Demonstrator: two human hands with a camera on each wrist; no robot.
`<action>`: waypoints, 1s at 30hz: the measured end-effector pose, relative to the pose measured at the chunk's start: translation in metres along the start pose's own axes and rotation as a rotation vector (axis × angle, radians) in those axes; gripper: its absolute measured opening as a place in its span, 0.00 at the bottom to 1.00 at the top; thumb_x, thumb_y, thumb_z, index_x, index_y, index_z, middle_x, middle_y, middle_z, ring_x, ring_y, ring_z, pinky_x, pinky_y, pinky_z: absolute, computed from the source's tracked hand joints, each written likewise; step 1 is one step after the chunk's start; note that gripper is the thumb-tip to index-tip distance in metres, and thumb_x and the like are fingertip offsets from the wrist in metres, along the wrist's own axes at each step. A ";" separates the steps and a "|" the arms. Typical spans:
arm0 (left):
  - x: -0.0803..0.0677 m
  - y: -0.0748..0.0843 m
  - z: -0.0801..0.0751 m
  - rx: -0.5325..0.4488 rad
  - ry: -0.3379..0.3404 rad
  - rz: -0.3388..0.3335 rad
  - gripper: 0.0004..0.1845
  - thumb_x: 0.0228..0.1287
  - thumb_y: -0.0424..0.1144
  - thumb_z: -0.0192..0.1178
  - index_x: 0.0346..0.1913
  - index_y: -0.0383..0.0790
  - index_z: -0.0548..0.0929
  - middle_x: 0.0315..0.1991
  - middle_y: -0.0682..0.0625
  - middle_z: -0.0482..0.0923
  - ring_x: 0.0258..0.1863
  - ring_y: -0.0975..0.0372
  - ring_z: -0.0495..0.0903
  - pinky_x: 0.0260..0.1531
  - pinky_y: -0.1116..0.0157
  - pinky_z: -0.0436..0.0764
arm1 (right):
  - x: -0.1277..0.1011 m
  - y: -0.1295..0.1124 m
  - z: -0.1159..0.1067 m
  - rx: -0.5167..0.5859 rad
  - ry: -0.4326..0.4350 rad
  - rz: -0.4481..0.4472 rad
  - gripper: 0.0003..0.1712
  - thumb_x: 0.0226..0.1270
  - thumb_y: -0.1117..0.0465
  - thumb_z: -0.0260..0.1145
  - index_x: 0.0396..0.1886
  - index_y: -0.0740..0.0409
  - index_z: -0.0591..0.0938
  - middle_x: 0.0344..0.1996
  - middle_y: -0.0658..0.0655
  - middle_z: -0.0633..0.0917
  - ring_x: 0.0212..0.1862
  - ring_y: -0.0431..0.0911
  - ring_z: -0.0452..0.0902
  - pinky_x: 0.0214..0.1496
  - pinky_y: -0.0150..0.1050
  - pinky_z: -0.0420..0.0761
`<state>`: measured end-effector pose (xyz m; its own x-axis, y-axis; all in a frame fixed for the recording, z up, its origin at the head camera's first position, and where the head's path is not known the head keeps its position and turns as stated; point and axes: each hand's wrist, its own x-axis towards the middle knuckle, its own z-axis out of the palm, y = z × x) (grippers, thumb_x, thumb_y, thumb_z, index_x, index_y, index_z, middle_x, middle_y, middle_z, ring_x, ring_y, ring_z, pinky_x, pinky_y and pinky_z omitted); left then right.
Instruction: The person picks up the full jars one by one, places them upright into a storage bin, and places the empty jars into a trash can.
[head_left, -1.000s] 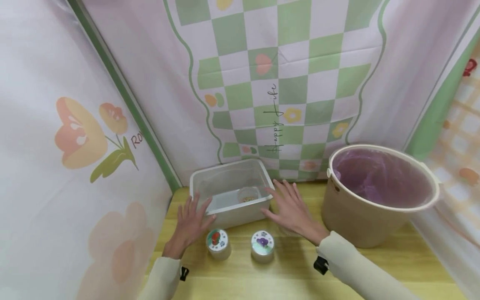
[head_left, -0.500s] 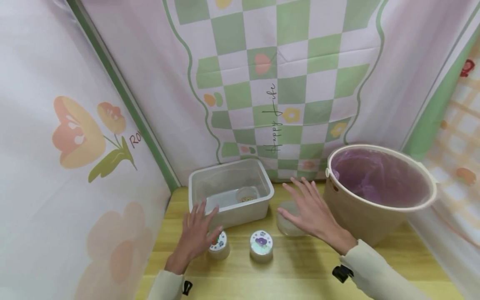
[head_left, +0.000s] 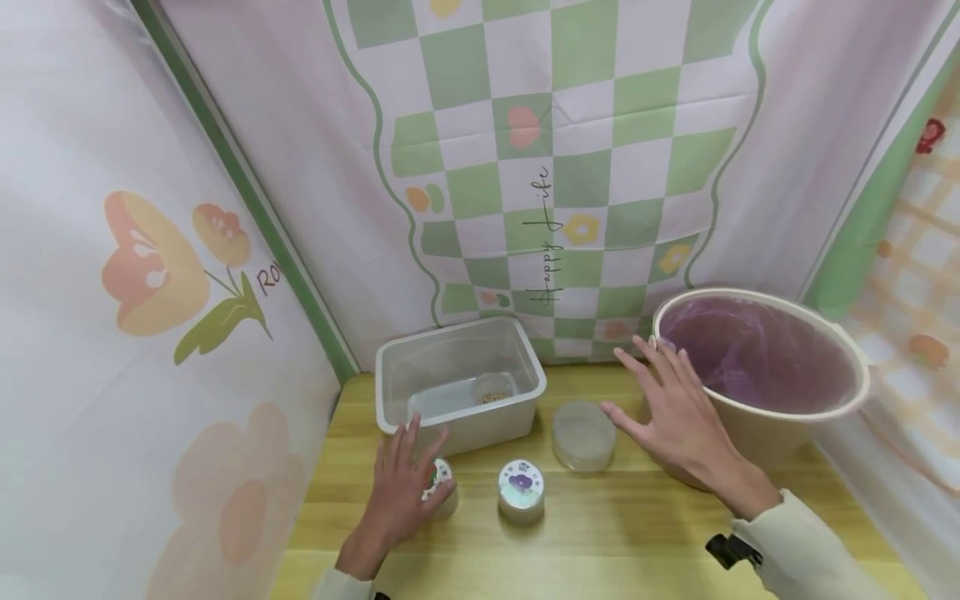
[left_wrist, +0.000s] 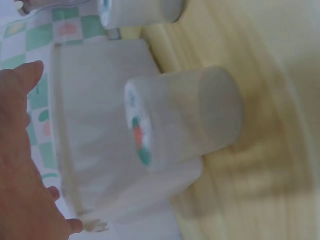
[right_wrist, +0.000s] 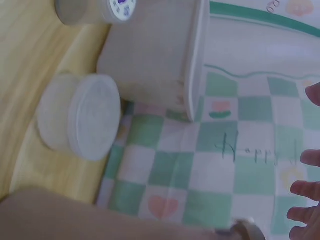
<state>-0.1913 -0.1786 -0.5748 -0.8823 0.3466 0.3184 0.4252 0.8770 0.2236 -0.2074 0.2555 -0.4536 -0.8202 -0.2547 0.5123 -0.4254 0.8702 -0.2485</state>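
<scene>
My left hand (head_left: pixel 405 487) lies open on the table in front of the clear plastic box (head_left: pixel 390 400), its fingers partly over a small white jar with a red-patterned lid (head_left: pixel 444 486). In the left wrist view that jar (left_wrist: pixel 185 117) stands free, with my palm (left_wrist: pixel 20 165) off to its side. My right hand (head_left: pixel 675 408) hovers open with fingers spread, just in front of the beige bucket (head_left: pixel 810 412) and to the right of a round frosted lidded tub (head_left: pixel 583 433). A second small jar with a purple-patterned lid (head_left: pixel 521 488) stands between my hands.
The clear box holds a small cup of brownish bits (head_left: pixel 491 392). The bucket is lined with a purple bag (head_left: pixel 750 350). Patterned cloth walls close in the wooden table (head_left: pixel 600 542) on the left, back and right.
My right hand moved right from the box's side toward the bucket, uncovering the round tub. My left hand drew back from the box and settled by the red-lidded jar.
</scene>
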 end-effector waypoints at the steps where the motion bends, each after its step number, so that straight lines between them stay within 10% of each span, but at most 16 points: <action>1: -0.002 0.000 0.003 0.011 0.008 0.000 0.43 0.74 0.61 0.67 0.86 0.59 0.64 0.90 0.36 0.42 0.85 0.34 0.53 0.77 0.23 0.56 | -0.001 0.003 -0.004 -0.003 0.000 0.005 0.48 0.71 0.40 0.73 0.83 0.56 0.69 0.83 0.71 0.64 0.84 0.74 0.53 0.92 0.60 0.36; 16: -0.026 0.001 0.030 0.043 0.116 0.008 0.45 0.68 0.59 0.74 0.84 0.57 0.68 0.89 0.34 0.45 0.86 0.35 0.49 0.77 0.25 0.58 | -0.017 0.066 -0.053 -0.117 -0.047 0.163 0.50 0.79 0.35 0.62 0.90 0.50 0.56 0.90 0.67 0.45 0.88 0.73 0.35 0.87 0.70 0.26; 25: -0.035 -0.006 0.044 0.029 0.175 0.006 0.48 0.64 0.57 0.77 0.84 0.55 0.68 0.89 0.33 0.45 0.88 0.37 0.44 0.85 0.56 0.20 | -0.029 0.104 -0.072 -0.149 -0.039 0.234 0.49 0.82 0.35 0.57 0.91 0.48 0.51 0.90 0.67 0.37 0.88 0.74 0.31 0.82 0.80 0.31; 30: -0.038 -0.009 0.050 0.037 0.163 -0.028 0.48 0.65 0.59 0.76 0.85 0.56 0.66 0.89 0.33 0.44 0.86 0.35 0.48 0.85 0.35 0.45 | -0.035 0.126 -0.079 -0.136 -0.048 0.287 0.48 0.84 0.37 0.52 0.92 0.48 0.47 0.89 0.67 0.31 0.87 0.76 0.26 0.80 0.83 0.29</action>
<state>-0.1715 -0.1829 -0.6350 -0.8480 0.2660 0.4585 0.3907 0.8982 0.2014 -0.2021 0.4070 -0.4381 -0.9179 -0.0078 0.3967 -0.1219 0.9570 -0.2633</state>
